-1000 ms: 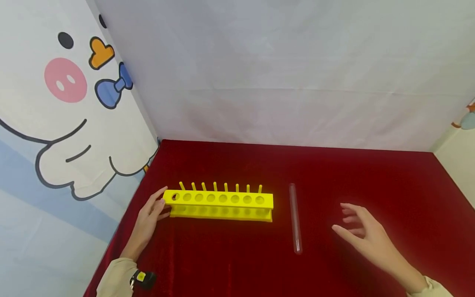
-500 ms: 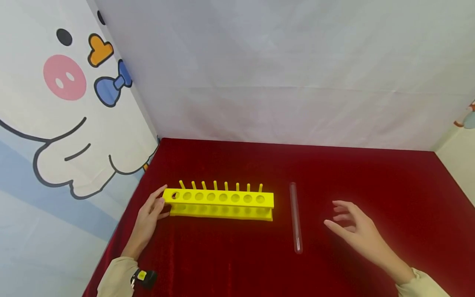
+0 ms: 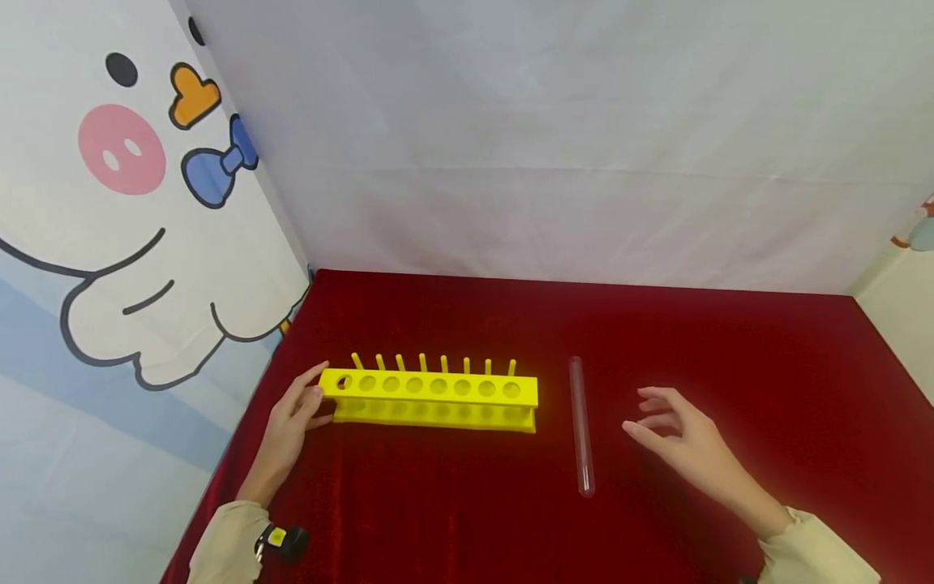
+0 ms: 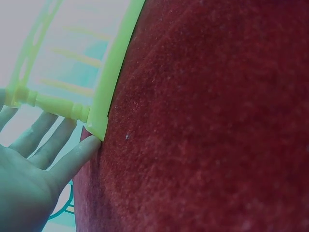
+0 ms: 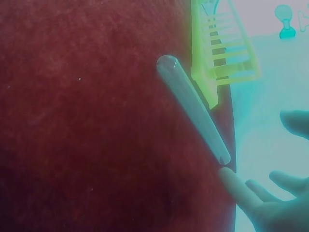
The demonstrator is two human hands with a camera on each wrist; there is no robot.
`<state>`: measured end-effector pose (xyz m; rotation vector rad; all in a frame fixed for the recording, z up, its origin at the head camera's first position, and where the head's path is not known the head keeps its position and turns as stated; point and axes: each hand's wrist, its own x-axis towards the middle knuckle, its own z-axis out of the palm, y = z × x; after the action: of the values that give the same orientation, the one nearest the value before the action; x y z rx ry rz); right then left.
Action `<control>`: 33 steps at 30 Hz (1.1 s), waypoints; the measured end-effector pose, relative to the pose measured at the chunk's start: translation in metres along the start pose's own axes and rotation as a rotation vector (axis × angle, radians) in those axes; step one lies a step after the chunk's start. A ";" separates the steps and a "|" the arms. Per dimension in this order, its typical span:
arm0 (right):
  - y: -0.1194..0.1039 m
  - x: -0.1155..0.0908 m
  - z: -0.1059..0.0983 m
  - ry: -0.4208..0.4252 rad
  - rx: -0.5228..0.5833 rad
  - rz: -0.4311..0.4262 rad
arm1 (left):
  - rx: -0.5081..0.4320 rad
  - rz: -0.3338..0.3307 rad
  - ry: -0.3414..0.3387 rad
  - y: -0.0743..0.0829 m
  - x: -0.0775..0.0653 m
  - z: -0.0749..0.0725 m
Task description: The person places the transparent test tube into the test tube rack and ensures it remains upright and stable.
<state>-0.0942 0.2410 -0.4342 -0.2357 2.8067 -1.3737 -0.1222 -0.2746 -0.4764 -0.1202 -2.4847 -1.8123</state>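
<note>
A yellow test tube rack with a row of holes and pegs stands on the red cloth, with no tube in it. My left hand rests against its left end, fingers straight; in the left wrist view the fingers touch the rack's corner. A clear glass test tube lies on the cloth to the right of the rack. My right hand hovers open a little to the right of the tube, not touching it. The right wrist view shows the tube beside the rack.
White fabric walls close off the back. A cartoon-printed sheet hangs along the left side. The red cloth stretches wide to the right of my right hand and in front of the rack.
My right hand has moved left, closer to the test tube. The left hand stays at the rack's left end.
</note>
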 end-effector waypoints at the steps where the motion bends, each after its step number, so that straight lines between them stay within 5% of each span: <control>1: 0.000 0.001 0.000 -0.004 0.011 0.004 | 0.002 0.001 -0.001 0.000 0.000 0.000; 33: 0.000 0.034 0.032 -0.085 0.190 0.122 | 0.001 0.015 0.004 -0.006 0.000 0.000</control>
<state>-0.1249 0.2109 -0.4518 -0.1152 2.5551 -1.5498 -0.1224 -0.2763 -0.4825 -0.1343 -2.4754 -1.8031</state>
